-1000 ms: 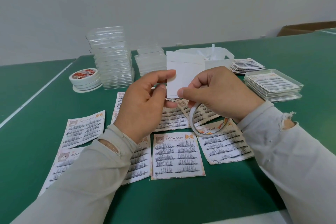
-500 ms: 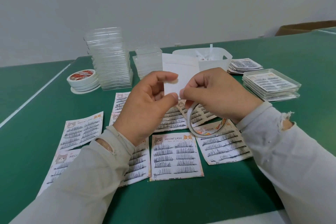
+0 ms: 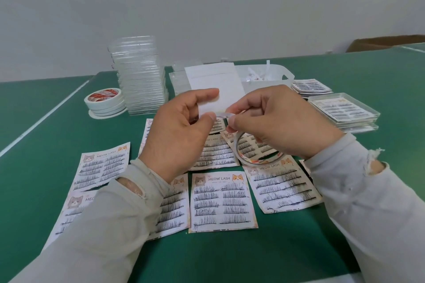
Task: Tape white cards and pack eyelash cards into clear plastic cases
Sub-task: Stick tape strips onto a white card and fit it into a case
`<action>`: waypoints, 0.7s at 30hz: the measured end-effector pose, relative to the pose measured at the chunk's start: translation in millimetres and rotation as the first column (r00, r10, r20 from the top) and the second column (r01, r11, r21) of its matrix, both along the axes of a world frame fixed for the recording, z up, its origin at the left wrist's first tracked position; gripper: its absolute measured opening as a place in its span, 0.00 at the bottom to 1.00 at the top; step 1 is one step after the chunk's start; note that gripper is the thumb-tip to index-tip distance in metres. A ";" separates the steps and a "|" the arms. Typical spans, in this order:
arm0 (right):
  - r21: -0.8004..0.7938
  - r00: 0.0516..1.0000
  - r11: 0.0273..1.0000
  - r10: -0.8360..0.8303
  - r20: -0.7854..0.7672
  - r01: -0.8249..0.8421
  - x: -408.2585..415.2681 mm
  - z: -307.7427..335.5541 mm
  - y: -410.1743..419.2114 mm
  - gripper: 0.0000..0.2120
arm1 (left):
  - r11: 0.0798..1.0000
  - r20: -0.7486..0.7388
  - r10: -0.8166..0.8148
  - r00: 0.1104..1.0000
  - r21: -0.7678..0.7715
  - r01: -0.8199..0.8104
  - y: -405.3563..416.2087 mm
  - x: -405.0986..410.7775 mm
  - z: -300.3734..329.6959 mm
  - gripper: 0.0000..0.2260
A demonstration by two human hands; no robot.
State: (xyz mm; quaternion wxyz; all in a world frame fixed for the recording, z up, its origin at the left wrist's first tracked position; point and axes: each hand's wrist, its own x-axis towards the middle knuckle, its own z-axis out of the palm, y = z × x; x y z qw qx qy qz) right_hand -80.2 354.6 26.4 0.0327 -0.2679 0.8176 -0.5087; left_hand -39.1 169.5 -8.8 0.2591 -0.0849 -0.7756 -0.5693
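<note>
White rectangular paper card point(image 3: 213, 85) upright above green tabletop point(image 3: 230, 257), pinched by left hand point(image 3: 181, 126); right hand point(image 3: 278, 122) pinching tape strip point(image 3: 222, 114), thin roll point(image 3: 257, 156) dangling. Beyond, white plastic bin point(image 3: 271, 85) holding paper scraps point(image 3: 255, 76); clear plastic cases point(image 3: 140, 76) stacked; printed eyelash cards point(image 3: 220, 202) spread below. Grey wall point(image 3: 207, 7) behind.

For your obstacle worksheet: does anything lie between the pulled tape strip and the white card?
Nothing visible does. The right hand pinches the thin tape strip beside the flat white paper card that the left hand holds.

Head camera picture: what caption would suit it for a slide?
Left hand holds a white card while right hand pulls tape from a roll above eyelash cards.
</note>
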 end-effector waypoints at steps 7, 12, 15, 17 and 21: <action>0.127 0.964 0.971 -0.172 -0.205 0.200 -0.5 -0.2 1.9 0.10 | 1.000 -0.010 0.027 1.000 0.004 -0.027 -6.1 -2.0 -2.8 0.17; 0.196 0.936 0.945 -0.200 -0.290 0.263 -2.3 -1.4 1.3 0.12 | 0.999 0.008 0.022 1.000 0.039 -0.023 -4.3 -1.9 -3.5 0.16; 0.200 0.923 0.930 -0.241 -0.299 0.308 -3.4 -2.8 -0.4 0.13 | 0.995 0.011 -0.016 1.000 0.099 0.015 -0.9 -0.9 -2.9 0.17; 0.195 0.920 0.926 -0.259 -0.293 0.322 -4.1 -3.5 -1.2 0.14 | 0.991 0.014 -0.027 1.000 0.130 0.025 0.9 -0.7 -2.0 0.18; 0.185 0.919 0.924 -0.277 -0.281 0.335 -5.4 -3.8 -1.6 0.14 | 0.988 0.017 -0.044 0.999 0.152 0.041 2.7 -0.2 -1.3 0.19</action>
